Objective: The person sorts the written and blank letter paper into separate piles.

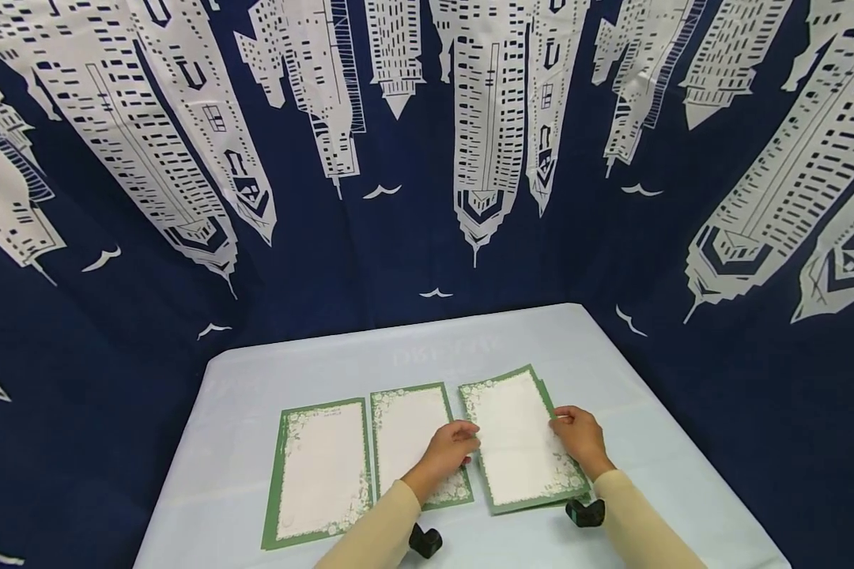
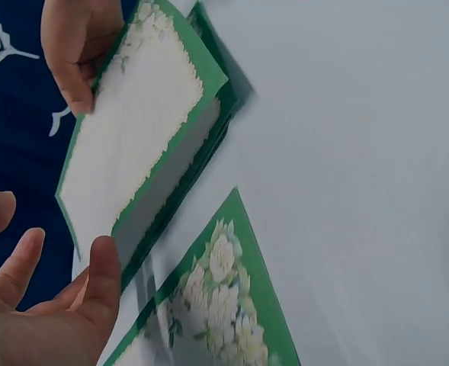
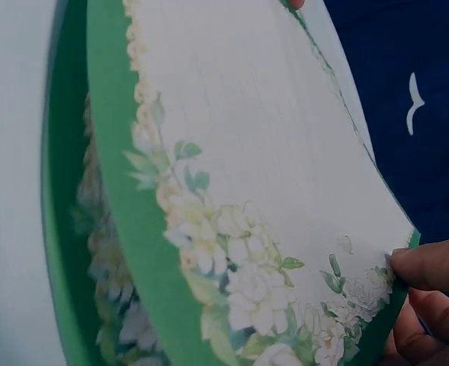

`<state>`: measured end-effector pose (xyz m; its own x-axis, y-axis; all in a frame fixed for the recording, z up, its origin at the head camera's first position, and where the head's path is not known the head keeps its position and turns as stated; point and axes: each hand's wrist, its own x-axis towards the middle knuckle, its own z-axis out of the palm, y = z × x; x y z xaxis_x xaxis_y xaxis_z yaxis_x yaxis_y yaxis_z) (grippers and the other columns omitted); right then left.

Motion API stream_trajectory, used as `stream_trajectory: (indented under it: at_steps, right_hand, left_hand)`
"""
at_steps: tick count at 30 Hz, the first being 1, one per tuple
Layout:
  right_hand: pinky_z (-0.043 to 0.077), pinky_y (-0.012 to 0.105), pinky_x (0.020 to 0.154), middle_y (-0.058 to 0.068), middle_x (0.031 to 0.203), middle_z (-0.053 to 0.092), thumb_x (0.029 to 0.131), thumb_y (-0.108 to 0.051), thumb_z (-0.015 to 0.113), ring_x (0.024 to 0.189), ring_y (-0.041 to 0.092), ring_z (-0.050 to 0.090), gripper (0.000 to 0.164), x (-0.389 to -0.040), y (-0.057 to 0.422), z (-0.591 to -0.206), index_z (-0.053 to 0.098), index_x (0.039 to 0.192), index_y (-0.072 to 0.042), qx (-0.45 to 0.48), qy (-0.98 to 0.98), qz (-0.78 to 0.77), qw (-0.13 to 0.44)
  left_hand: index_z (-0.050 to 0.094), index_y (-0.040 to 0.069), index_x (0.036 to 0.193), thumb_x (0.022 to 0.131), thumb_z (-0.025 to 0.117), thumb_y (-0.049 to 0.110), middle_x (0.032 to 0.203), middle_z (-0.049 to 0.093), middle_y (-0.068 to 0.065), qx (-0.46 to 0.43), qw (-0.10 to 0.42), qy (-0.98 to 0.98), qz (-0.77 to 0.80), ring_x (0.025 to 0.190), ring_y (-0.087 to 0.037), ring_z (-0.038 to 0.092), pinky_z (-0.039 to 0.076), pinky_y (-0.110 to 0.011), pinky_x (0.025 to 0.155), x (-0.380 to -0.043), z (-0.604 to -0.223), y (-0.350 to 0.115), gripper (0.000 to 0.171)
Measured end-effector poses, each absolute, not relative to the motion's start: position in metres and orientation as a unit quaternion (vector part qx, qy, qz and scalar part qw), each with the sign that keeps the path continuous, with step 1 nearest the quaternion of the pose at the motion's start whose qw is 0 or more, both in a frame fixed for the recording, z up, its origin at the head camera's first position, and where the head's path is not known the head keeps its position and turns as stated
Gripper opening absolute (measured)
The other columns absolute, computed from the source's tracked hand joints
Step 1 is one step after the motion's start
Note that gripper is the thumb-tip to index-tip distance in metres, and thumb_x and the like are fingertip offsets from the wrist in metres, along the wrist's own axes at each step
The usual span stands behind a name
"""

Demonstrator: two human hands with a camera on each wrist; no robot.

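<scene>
Dark blue fabric [image 1: 398,261] printed with white inverted buildings and birds hangs beyond and to both sides of a pale-covered table [image 1: 256,379]. On that table, between the two hands, lies the top sheet [image 1: 515,442], a white page with a green border and floral trim, taken as the reference for all positions below. Its right edge is pinched by the right hand [image 1: 582,436], thumb on the upper face and fingers underneath. At its left edge is the left hand [image 1: 447,452], fingers bent loosely and well parted, with no grip seen; whether a fingertip touches the paper cannot be determined. Directly beneath the top sheet, slightly out of line with it, is a lower sheet [image 3: 110,259] of matching design; a gap shows between the two. Just left of the top sheet is the middle sheet [image 1: 406,431], partly covered by the left hand. Farther left sits the left sheet [image 1: 323,474], similarly bordered. Nearer the wearer than the top sheet's centre, both forearms enter in cream sleeves [image 1: 636,518], with a black device [image 1: 585,513] at each wrist.
</scene>
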<state>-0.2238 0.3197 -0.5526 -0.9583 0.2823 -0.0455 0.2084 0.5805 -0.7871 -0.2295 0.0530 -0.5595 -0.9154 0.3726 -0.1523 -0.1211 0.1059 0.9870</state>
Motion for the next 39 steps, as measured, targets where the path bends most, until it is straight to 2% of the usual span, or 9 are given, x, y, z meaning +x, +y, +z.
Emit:
stream_trajectory:
  at_steps: [5,10,12,14,18,25,31,33,39]
  right_hand:
    - [0.054,0.05,0.078,0.025,0.104,0.068,0.096,-0.011,0.061,0.093,0.039,0.065,0.032,-0.229,0.321,-0.557,0.064,0.118,0.011,-0.136,-0.91,0.391,0.029]
    - [0.052,0.055,0.085,0.033,0.116,0.063,0.097,-0.013,0.059,0.102,0.045,0.063,0.041,-0.231,0.316,-0.56,0.058,0.124,0.017,-0.131,-0.918,0.374,-0.007]
    - [0.05,0.057,0.088,0.035,0.118,0.061,0.097,-0.014,0.059,0.106,0.047,0.061,0.044,-0.233,0.313,-0.56,0.056,0.126,0.019,-0.125,-0.922,0.367,-0.012]
    - [0.049,0.058,0.089,0.037,0.117,0.06,0.096,-0.014,0.06,0.105,0.048,0.06,0.046,-0.235,0.309,-0.561,0.054,0.127,0.02,-0.116,-0.927,0.357,-0.004]
    - [0.05,0.057,0.085,0.032,0.108,0.061,0.095,-0.012,0.063,0.098,0.043,0.06,0.045,-0.238,0.291,-0.559,0.055,0.126,0.019,-0.087,-0.931,0.354,0.014]
    - [0.054,0.05,0.08,0.015,0.099,0.07,0.095,-0.013,0.068,0.092,0.033,0.067,0.033,-0.244,0.233,-0.544,0.065,0.119,0.009,-0.015,-0.921,0.389,-0.021]
    - [0.056,0.044,0.078,0.015,0.105,0.072,0.094,-0.015,0.069,0.092,0.028,0.069,0.035,-0.248,0.188,-0.544,0.065,0.12,0.008,0.025,-0.906,0.414,-0.09]
    - [0.056,0.045,0.077,0.018,0.107,0.071,0.094,-0.016,0.069,0.092,0.03,0.069,0.038,-0.248,0.178,-0.546,0.064,0.122,0.009,0.029,-0.902,0.419,-0.1]
    - [0.056,0.046,0.077,0.016,0.102,0.072,0.093,-0.016,0.069,0.088,0.027,0.07,0.039,-0.245,0.16,-0.55,0.063,0.122,0.01,0.025,-0.901,0.419,-0.107]
  left_hand:
    - [0.064,0.0,0.125,0.098,0.063,0.01,0.128,0.059,-0.015,0.083,0.2,0.729,0.649,0.093,-0.021,0.061,0.055,-0.043,0.081,-0.234,-0.562,0.063,0.028]
    - [0.066,0.001,0.123,0.097,0.066,0.012,0.117,0.061,-0.011,0.087,0.19,0.759,0.617,0.083,-0.016,0.056,0.052,-0.032,0.074,-0.238,-0.565,0.065,0.028]
    - [0.067,0.003,0.124,0.097,0.067,0.013,0.118,0.062,-0.012,0.09,0.187,0.772,0.601,0.088,-0.017,0.057,0.052,-0.034,0.078,-0.238,-0.565,0.063,0.029]
    - [0.066,0.004,0.125,0.096,0.068,0.014,0.126,0.061,-0.016,0.085,0.177,0.787,0.585,0.101,-0.023,0.061,0.053,-0.038,0.085,-0.237,-0.564,0.058,0.03]
    - [0.065,0.005,0.127,0.096,0.068,0.015,0.137,0.055,-0.023,0.07,0.141,0.817,0.554,0.118,-0.035,0.059,0.053,-0.046,0.091,-0.232,-0.56,0.034,0.033]
    - [0.062,0.0,0.128,0.098,0.064,0.017,0.134,0.058,-0.028,0.04,0.065,0.857,0.51,0.123,-0.046,0.055,0.048,-0.058,0.096,-0.226,-0.55,-0.032,0.034]
    - [0.056,-0.004,0.131,0.1,0.061,0.02,0.135,0.052,-0.034,-0.033,0.084,0.859,0.504,0.124,-0.051,0.052,0.048,-0.059,0.095,-0.225,-0.553,-0.073,0.04]
    - [0.055,-0.004,0.132,0.1,0.06,0.021,0.134,0.052,-0.035,-0.044,0.093,0.856,0.507,0.123,-0.05,0.052,0.048,-0.059,0.095,-0.225,-0.555,-0.079,0.041]
    - [0.055,-0.005,0.132,0.101,0.06,0.021,0.135,0.052,-0.035,-0.044,0.098,0.849,0.518,0.122,-0.05,0.053,0.049,-0.058,0.092,-0.227,-0.557,-0.081,0.041]
